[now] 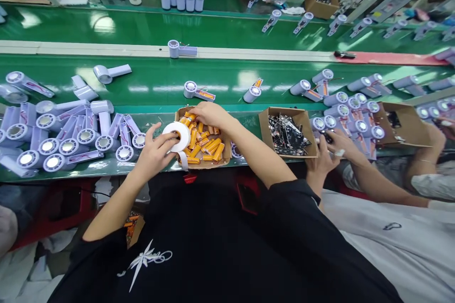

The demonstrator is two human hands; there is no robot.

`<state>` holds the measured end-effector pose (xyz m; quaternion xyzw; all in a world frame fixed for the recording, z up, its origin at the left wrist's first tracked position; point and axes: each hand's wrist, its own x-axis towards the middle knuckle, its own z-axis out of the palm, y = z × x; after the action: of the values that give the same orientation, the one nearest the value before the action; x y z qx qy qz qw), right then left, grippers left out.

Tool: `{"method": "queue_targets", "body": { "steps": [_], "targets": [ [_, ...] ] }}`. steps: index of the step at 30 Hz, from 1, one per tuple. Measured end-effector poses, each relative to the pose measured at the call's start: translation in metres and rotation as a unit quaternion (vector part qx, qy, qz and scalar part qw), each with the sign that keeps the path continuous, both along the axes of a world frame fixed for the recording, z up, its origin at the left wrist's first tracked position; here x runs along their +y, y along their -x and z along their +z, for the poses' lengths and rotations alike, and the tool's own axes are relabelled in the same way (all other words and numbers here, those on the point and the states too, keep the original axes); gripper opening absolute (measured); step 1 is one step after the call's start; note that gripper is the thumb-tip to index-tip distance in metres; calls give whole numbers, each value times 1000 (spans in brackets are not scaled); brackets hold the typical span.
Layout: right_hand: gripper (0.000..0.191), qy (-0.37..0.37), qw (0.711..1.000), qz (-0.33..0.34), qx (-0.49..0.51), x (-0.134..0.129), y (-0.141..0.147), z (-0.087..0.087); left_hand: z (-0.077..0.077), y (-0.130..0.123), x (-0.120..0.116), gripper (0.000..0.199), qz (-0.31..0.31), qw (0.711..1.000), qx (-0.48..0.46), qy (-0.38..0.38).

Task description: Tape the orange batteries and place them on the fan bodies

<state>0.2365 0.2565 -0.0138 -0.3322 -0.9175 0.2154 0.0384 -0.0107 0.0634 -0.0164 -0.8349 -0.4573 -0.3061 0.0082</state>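
Observation:
My left hand [154,152] grips a roll of white tape [184,136], its thumb and fingers at the left side of the ring. A loose tape end [183,161] hangs below the roll. Right beside it stands a cardboard box [227,152] of orange-wrapped cylindrical batteries [213,146], partly covered by the roll. Over the box's far edge, my right hand [215,117] reaches in from the right, palm down. Its fingers are bent together at the batteries near the far left corner; whatever they pinch is hidden.
Lilac handheld fan bodies [87,136] are piled at left. Several more lie on the green conveyor belt [149,87]. Right of me are a box of black parts [287,135] and a co-worker's hands [325,151] by clustered fan bodies. Other people sit across the line.

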Motion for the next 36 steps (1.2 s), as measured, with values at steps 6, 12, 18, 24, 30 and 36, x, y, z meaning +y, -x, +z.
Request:
{"method": "queue_targets", "body": {
  "steps": [6, 12, 18, 24, 30, 36],
  "targets": [
    [71, 292, 860, -221, 354, -41, -42, 6, -7, 7, -7, 32, -4, 999, 2, 40],
    [62, 319, 846, -202, 377, -99, -55, 41, -4, -2, -6, 45, -41, 998, 17, 45],
    [43, 199, 936, -133, 259, -108, -55, 58, 10, -10, 0, 45, -85, 994, 66, 19],
    [30, 144, 973, -69, 165, -102, -61, 71, 28, -5, 21, 35, -138, 984, 93, 65],
    [25, 168, 956, -114, 210, -114, -58, 67, 44, -15, 23, 44, -130, 980, 108, 101],
    [73, 294, 716, -343, 533, -130, -33, 12, 19, -49, -7, 33, -35, 984, 112, 131]
  ]
}}
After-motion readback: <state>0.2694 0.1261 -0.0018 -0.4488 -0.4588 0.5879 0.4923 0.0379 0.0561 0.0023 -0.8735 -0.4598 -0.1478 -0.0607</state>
